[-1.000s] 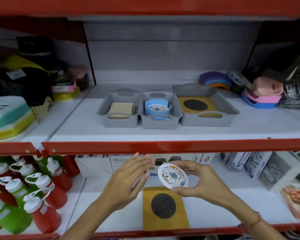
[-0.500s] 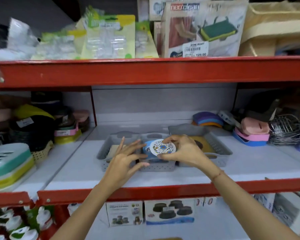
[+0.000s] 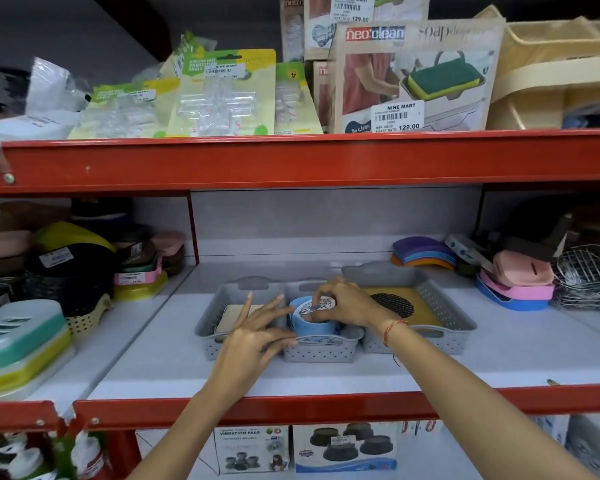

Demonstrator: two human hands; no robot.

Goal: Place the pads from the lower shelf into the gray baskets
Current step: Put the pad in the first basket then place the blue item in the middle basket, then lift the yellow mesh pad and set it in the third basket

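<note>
Three gray baskets stand in a row on the middle shelf. The middle gray basket (image 3: 321, 348) holds a blue cup-like holder (image 3: 311, 328). My right hand (image 3: 347, 303) grips a round white patterned pad (image 3: 317, 304) and presses it onto the top of that holder. My left hand (image 3: 253, 336) hovers with fingers spread beside the holder, over the seam between the left gray basket (image 3: 208, 327) and the middle one. A beige pad (image 3: 231, 315) lies in the left basket. The right gray basket (image 3: 451, 323) holds a yellow pad with a black mesh disc (image 3: 394, 304).
Soap dishes (image 3: 518, 282) and a wire rack (image 3: 589, 271) crowd the shelf's right end; stacked coloured boxes (image 3: 18, 344) and dark items fill the left bay. A red shelf beam (image 3: 291, 161) runs overhead. Boxes of vibration pads (image 3: 252, 448) stand on the lower shelf.
My right hand carried the round patterned pad up from the lower shelf to the middle basket and lowered it onto the blue holder. My left hand followed alongside. The view tilted upward.
</note>
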